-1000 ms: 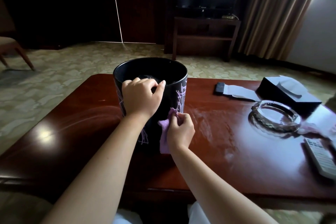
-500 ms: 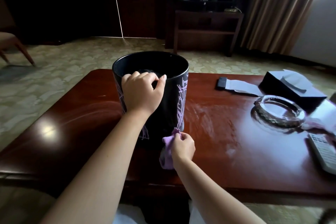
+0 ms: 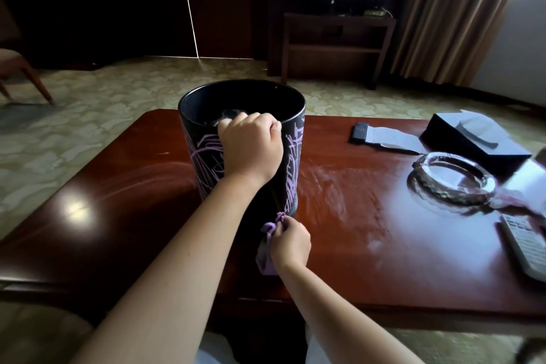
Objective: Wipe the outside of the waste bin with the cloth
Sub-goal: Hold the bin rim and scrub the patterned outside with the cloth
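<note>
A black round waste bin with purple scribble marks stands upright on the reddish-brown table. My left hand grips the near rim of the bin, fingers curled over the edge. My right hand holds a bunched purple cloth against the bin's near side, low down by its base. The lower front of the bin is hidden behind my left forearm.
On the table's right stand a glass ashtray, a dark tissue box, a remote control and a small black item on a white card. Smears mark the table right of the bin. A chair stands far left.
My right hand has slid the cloth down the bin's near side, from mid-height to the base. My left hand has kept its grip on the rim, shifting slightly right.
</note>
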The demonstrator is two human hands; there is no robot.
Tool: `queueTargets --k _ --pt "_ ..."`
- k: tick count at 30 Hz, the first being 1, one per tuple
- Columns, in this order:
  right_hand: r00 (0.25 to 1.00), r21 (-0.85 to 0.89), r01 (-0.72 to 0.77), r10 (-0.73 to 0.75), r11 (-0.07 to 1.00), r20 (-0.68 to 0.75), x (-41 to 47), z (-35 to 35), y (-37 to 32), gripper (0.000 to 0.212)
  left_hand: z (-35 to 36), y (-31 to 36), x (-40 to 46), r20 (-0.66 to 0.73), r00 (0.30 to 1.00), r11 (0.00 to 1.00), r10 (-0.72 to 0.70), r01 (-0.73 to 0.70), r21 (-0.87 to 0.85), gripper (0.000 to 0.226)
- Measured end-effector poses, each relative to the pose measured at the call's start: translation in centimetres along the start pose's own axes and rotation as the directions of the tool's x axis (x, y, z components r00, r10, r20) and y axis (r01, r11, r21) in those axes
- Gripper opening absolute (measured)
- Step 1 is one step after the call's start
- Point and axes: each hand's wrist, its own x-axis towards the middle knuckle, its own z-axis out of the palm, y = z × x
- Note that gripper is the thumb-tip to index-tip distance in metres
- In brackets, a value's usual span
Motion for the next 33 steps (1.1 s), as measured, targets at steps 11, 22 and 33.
queueTargets --k 11,22,33 --pt "0.998 0.125 -0.066 0.067 0.990 -0.009 0.4 -1.6 0.0 0.022 -0.4 -0.3 0.4 0.028 0.999 0.994 0.033 -0.030 -0.107 0.029" --pt "0.996 0.138 -0.076 0.080 0.988 -0.028 0.5 -1.8 0.6 0.020 -0.1 -0.6 0.4 0.014 0.997 0.984 0.071 -0.067 -0.168 0.036" --pt "1.000 0.158 -0.012 0.015 0.987 -0.021 0.4 -1.9 1.4 0.013 0.1 -0.6 0.0 -0.024 0.997 0.980 0.073 -0.077 -0.185 0.031"
